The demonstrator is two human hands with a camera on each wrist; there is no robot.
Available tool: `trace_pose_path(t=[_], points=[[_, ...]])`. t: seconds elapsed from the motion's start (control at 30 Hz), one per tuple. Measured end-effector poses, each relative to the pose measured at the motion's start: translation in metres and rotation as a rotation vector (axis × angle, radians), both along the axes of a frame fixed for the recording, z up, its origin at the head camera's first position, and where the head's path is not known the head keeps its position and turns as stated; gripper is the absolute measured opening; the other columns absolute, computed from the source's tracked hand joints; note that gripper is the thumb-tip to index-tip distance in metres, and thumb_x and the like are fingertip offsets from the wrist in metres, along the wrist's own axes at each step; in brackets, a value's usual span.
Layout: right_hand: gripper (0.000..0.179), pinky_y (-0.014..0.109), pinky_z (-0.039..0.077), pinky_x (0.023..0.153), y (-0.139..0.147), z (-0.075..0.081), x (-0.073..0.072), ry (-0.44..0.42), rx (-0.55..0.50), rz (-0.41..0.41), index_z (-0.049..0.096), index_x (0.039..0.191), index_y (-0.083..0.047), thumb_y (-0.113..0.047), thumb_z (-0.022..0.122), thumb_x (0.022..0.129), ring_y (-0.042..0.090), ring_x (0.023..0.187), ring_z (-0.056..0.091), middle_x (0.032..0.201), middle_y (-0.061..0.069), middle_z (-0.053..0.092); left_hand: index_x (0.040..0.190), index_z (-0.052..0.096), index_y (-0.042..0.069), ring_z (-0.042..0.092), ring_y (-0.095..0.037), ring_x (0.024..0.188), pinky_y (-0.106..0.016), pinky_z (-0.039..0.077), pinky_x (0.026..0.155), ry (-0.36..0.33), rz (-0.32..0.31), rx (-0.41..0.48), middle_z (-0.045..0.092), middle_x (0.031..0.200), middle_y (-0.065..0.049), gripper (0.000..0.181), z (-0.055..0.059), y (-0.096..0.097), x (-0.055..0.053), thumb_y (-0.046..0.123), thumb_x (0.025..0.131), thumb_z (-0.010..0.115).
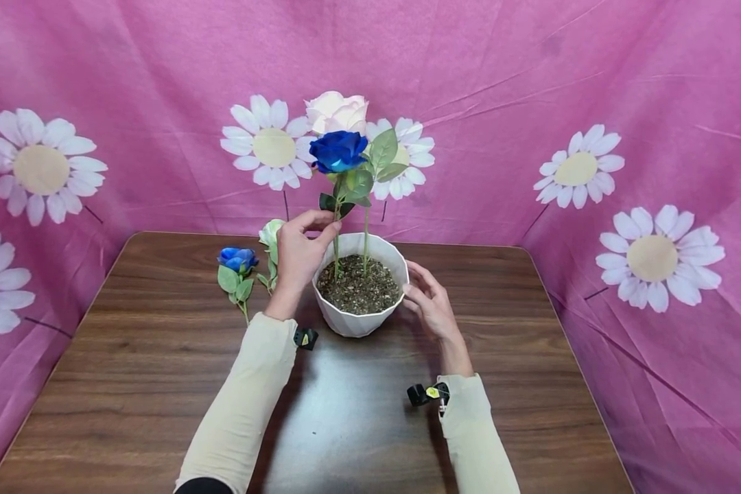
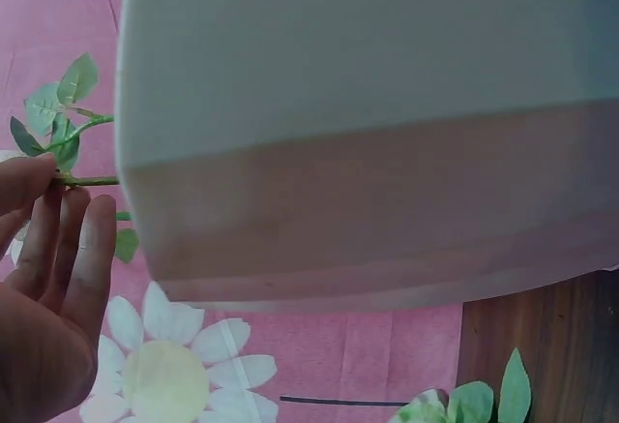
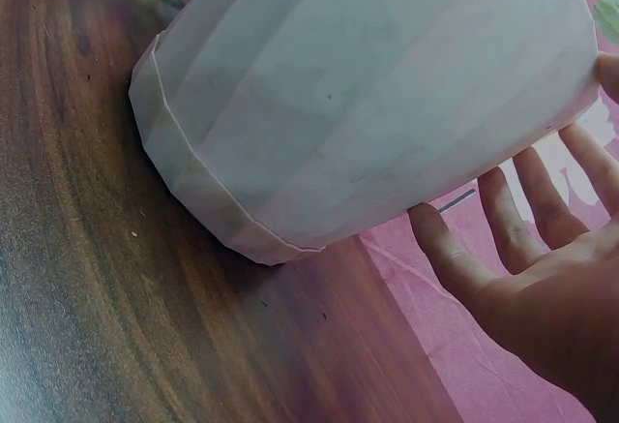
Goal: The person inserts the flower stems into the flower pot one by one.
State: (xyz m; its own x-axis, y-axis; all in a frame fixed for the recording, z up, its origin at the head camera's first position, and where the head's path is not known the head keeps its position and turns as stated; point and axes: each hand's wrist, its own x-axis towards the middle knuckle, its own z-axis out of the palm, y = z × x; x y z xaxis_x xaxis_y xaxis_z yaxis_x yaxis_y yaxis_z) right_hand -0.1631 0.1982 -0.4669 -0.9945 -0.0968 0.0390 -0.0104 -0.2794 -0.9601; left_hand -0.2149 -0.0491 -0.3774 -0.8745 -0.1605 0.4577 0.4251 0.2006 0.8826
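A white faceted flower pot (image 1: 358, 324) holds dark, grainy soil (image 1: 361, 291), and two artificial roses stand upright in it. Between thumb and fingers, my left hand (image 1: 302, 250) pinches the stem of the blue rose (image 1: 339, 152) just under its lower leaves, above the pot's rim. Behind it rises the pale pink rose (image 1: 336, 112), its stem set in the soil to the right. Seen from the left wrist, that hand (image 2: 58, 287) holds the thin stem beyond the pot wall (image 2: 368, 45). My right hand (image 1: 433, 305) rests its extended fingertips against the pot's right side, thumb near the rim.
On the brown wooden table (image 1: 130, 384), left of the pot, lie another blue rose (image 1: 237, 259) and a pale greenish-white rose (image 1: 272, 232). A pink cloth (image 1: 469, 62) printed with large daisies hangs around the table's back and sides.
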Motion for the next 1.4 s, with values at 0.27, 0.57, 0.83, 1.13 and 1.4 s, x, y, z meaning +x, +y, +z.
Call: trace_pose_path(t=[0.27, 0.57, 0.83, 1.13, 1.4], points=[[0.056, 0.027, 0.058, 0.082, 0.0, 0.0, -0.001, 0.003, 0.011, 0.006, 0.035, 0.151, 0.008, 0.007, 0.05, 0.097, 0.02, 0.112, 0.059, 0.144, 0.026, 0.043, 0.092, 0.075, -0.002, 0.068, -0.026, 0.081, -0.018, 0.051, 0.068, 0.04, 0.003, -0.057, 0.073, 0.086, -0.014, 0.009, -0.006, -0.001, 0.002, 0.004, 0.087, 0.078], [0.056, 0.025, 0.057, 0.079, -0.002, -0.002, 0.003, -0.019, 0.027, 0.009, 0.037, 0.15, 0.006, 0.005, 0.052, 0.097, 0.017, 0.109, 0.059, 0.141, 0.022, 0.046, 0.088, 0.069, -0.002, 0.07, -0.027, 0.081, -0.033, 0.06, 0.069, 0.076, 0.013, -0.104, 0.073, 0.087, -0.015, 0.007, -0.021, -0.001, 0.005, -0.001, 0.087, 0.076], [0.056, 0.025, 0.058, 0.08, 0.001, 0.0, 0.005, -0.017, 0.022, -0.011, 0.038, 0.15, 0.006, 0.005, 0.053, 0.096, 0.022, 0.111, 0.058, 0.144, 0.028, 0.043, 0.09, 0.068, -0.003, 0.067, -0.026, 0.074, -0.028, 0.055, 0.067, 0.07, 0.003, -0.131, 0.072, 0.086, -0.016, 0.009, -0.026, 0.006, 0.005, -0.002, 0.087, 0.077], [0.056, 0.024, 0.058, 0.079, 0.0, -0.001, 0.002, -0.008, 0.012, -0.01, 0.037, 0.15, 0.006, 0.006, 0.052, 0.096, 0.019, 0.111, 0.059, 0.145, 0.029, 0.042, 0.088, 0.065, -0.001, 0.068, -0.028, 0.079, -0.041, 0.057, 0.068, 0.191, -0.019, -0.209, 0.07, 0.087, -0.015, 0.01, -0.033, 0.009, 0.003, -0.004, 0.088, 0.074], [0.057, 0.024, 0.057, 0.08, -0.001, 0.001, 0.002, -0.001, 0.012, 0.005, 0.035, 0.15, 0.008, 0.005, 0.052, 0.096, 0.02, 0.111, 0.058, 0.146, 0.032, 0.038, 0.086, 0.064, 0.0, 0.068, -0.027, 0.077, -0.041, 0.056, 0.064, 0.216, -0.012, -0.242, 0.069, 0.084, -0.013, 0.013, -0.035, 0.007, 0.003, -0.006, 0.085, 0.075]])
